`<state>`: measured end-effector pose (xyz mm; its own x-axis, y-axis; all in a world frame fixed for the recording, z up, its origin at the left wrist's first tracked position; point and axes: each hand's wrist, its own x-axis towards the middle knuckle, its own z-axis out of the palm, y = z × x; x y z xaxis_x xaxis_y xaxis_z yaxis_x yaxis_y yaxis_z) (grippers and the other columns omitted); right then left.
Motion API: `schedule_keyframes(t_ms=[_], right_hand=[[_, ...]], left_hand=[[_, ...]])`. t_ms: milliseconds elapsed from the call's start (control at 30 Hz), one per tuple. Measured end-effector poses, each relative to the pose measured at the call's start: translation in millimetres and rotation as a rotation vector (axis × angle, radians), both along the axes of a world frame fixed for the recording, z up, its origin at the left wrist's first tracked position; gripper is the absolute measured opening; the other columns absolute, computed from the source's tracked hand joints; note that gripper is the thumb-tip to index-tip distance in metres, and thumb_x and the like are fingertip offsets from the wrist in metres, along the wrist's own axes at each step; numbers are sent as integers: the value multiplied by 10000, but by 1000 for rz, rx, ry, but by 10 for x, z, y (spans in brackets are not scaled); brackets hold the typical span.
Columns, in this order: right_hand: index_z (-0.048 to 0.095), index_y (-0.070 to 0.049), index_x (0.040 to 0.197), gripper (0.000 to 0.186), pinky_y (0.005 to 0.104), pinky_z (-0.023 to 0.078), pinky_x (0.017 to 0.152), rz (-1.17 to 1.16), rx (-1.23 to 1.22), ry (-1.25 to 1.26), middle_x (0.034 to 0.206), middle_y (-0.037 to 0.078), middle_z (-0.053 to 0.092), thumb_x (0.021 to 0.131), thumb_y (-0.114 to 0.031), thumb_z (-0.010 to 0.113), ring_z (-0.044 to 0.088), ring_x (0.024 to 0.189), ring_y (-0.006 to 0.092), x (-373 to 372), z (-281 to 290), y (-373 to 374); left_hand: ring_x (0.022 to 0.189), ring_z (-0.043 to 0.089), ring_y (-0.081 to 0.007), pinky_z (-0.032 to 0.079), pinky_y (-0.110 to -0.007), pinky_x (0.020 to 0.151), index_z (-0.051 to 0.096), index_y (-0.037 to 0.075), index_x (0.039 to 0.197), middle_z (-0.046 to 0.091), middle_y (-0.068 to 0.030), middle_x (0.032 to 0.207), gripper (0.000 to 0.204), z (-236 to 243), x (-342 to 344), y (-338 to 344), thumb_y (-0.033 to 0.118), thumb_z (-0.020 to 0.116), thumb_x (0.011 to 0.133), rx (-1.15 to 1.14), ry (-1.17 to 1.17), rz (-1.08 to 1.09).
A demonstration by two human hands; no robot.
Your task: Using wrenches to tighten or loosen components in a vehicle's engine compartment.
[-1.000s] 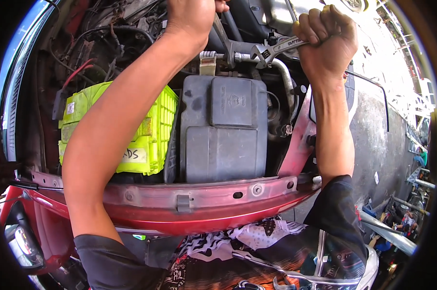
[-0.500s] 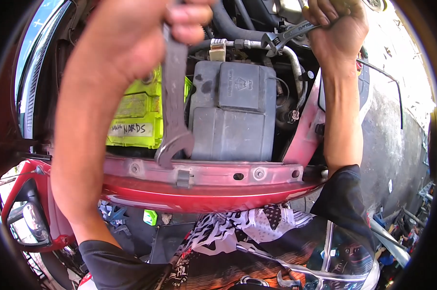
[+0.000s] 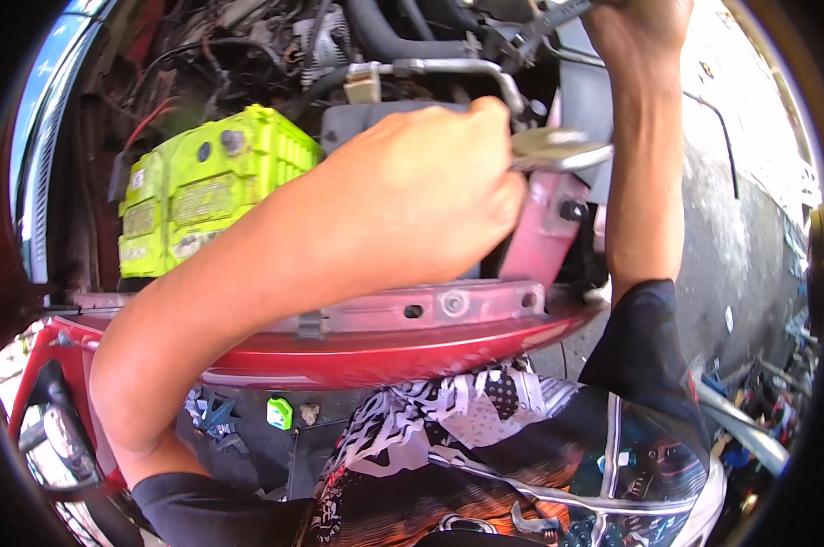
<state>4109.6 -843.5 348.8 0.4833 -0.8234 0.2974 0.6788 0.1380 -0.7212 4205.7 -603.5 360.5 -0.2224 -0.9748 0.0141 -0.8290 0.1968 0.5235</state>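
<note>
My left hand (image 3: 448,191) is a closed fist held over the grey plastic engine cover (image 3: 375,117), hiding most of it. Out of its right side sticks the blurred metal end of a large wrench (image 3: 567,150), near my right forearm. Up at the top right, my right hand (image 3: 644,32) is closed round an adjustable wrench (image 3: 547,25), whose jaw points left over the hoses. The picture's edge cuts off part of that hand. To the left of my left hand stands a yellow-green car battery (image 3: 202,182), partly covered by my forearm.
A red front crossmember (image 3: 385,314) and bumper edge (image 3: 385,356) run between my body and the engine bay. Black hoses (image 3: 375,36) and a metal pipe (image 3: 448,67) lie at the back. A side mirror (image 3: 66,428) is at lower left, a green container (image 3: 280,413) on the ground.
My left hand has swung right and down from above the battery, taking the large wrench across the engine cover. My right hand has risen slightly with the adjustable wrench. The view has shifted.
</note>
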Motion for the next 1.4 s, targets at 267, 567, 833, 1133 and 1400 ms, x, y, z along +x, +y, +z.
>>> schedule_keyframes(t_ms=[267,567,833,1133,1400], right_hand=[[310,-244,594,458,260,238,406,24,-61,3,504,-81,262,969,-299,568,282,410,88,-140,148,72],[354,-239,602,421,268,254,406,125,-13,-13,492,-76,327,956,-310,573,344,401,90,152,47,220],[325,-242,604,417,268,227,437,108,61,89,508,-75,254,933,-305,574,241,436,92,869,-64,245],[416,-167,671,392,286,276,460,691,31,-299,528,-49,304,1010,-341,506,296,436,99,653,112,288],[541,-140,852,230,299,385,553,315,202,102,643,-24,419,995,-320,555,434,581,139,829,-4,451]], left_hand=[[931,639,-508,506,-545,857,434,-148,1117,608,-382,1015,486,-392,-436,-98,314,462,970,561,30,-8],[971,573,-448,449,-506,914,500,-93,1039,570,-305,1014,364,-823,-289,126,265,509,970,338,99,11],[1022,605,-421,476,-477,914,579,-70,1030,613,-257,1031,306,-787,-60,57,214,570,917,251,250,114],[932,640,-177,535,-323,789,542,13,1349,642,-88,1099,550,-411,1124,-153,374,675,955,-86,509,448],[739,673,-127,569,-246,592,651,-21,1170,612,-41,896,384,-599,825,-192,324,628,1002,131,847,323]])
